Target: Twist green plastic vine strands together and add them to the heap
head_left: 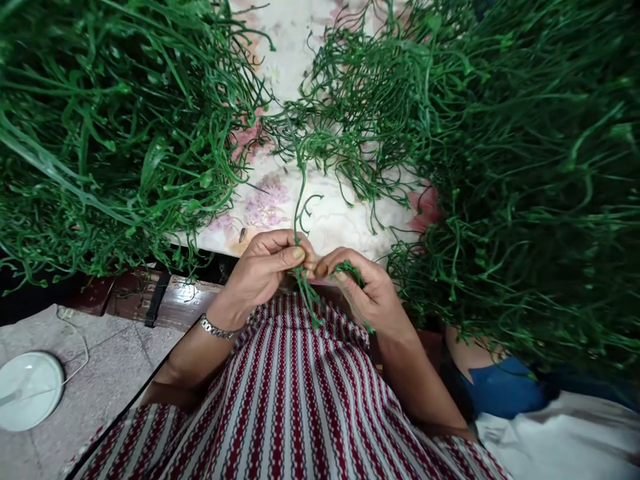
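Pinching thin green stems [307, 293] between thumb and forefinger of the left hand [263, 263], just beside the right hand [370, 283], by the middle of the table's [345, 220] near edge. Holding inside curled right fingers a small green bundle [349, 269]. Seeing on the left a high heap [115, 133] and on the right a dark heap [525, 187], both past the near edge, and between them loose strands [320, 143]. Probably parting or tidying stems, hard to say exactly; for the next move, needing a steady left pinch and a gentle right pull
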Demonstrator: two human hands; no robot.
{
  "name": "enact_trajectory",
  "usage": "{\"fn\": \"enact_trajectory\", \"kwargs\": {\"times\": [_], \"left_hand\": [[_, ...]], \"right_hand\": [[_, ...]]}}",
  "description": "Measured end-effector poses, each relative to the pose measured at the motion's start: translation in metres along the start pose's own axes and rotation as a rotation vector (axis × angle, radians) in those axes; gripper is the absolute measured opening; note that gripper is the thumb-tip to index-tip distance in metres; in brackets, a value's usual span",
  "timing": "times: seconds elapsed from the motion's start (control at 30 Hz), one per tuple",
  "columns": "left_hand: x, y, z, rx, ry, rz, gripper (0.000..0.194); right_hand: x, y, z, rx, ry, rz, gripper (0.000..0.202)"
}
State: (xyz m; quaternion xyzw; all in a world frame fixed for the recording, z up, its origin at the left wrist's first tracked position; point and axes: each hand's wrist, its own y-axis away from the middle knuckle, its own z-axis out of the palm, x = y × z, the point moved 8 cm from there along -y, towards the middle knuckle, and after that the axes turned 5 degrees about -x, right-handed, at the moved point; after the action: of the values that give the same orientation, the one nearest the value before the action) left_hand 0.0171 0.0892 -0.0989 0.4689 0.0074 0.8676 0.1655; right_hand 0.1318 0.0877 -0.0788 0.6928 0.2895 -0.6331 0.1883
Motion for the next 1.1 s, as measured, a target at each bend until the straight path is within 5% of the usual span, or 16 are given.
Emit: {"fn": "enact_trajectory", "kwargs": {"times": [0.2,0.33,0.53,0.67,0.9,1.1], "left_hand": [[0.004,0.001,-0.005,0.184,0.042,0.064,0.012],[0.003,0.001,-0.003,0.2,-0.057,0.105,0.016],[0.002,0.002,0.001,0.251,-0.218,0.2,0.017],[-0.002,0.002,0.002,0.25,-0.169,0.175,0.016],[-0.023,0.001,0.007,0.166,0.191,-0.05,0.014],[-0.026,0.002,0.017,0.124,0.297,-0.061,0.017]], "right_hand": [[0.007,0.007,-0.005,0.078,0.121,0.106,0.019],[0.003,0.006,-0.005,0.028,0.088,0.1,0.022],[-0.003,0.003,-0.003,0.177,0.429,0.085,0.026],[-0.005,0.002,0.003,0.2,0.54,0.013,0.01],[-0.001,-0.002,0.012,-0.03,0.269,-0.082,0.023],[0.005,-0.006,0.011,-0.101,0.039,-0.044,0.029]]}}
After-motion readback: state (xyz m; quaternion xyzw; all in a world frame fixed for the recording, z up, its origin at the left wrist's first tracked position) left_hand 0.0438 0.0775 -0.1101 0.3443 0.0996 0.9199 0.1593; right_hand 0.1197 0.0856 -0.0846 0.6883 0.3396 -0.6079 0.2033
